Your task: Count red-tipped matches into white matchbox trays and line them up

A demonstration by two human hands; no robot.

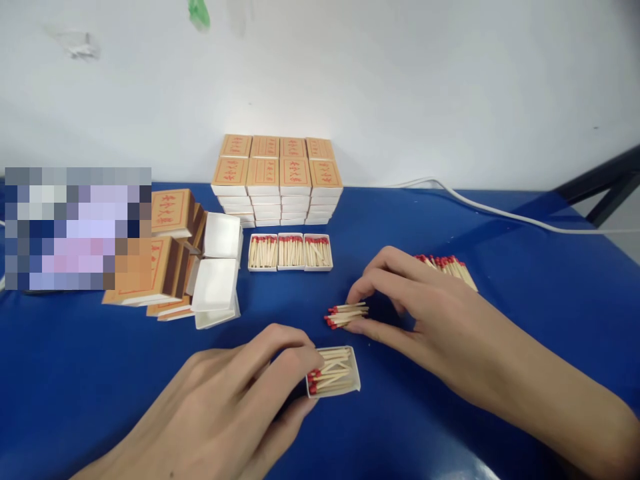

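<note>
My left hand (pixel 250 393) grips a small white matchbox tray (pixel 357 373) by its left end, thumb below and fingers above. Red-tipped matches lie loosely in that tray, some crossing each other. Just above and to the right, my right hand (pixel 420 300) pinches a small bundle of matches (pixel 345 315) between thumb and fingers, heads pointing left. Behind the right hand lies a heap of loose matches (pixel 453 267), partly hidden by it. Beyond both hands, three matchbox trays (pixel 291 269) filled with matches stand side by side.
A stack of closed matchboxes (pixel 277 175) stands against the white wall (pixel 450 87). To the left are orange matchbox sleeves (pixel 163 267) and empty white trays (pixel 215 285), beside a blurred-out patch. A white cable (pixel 495 210) runs along the back right of the blue table (pixel 430 433).
</note>
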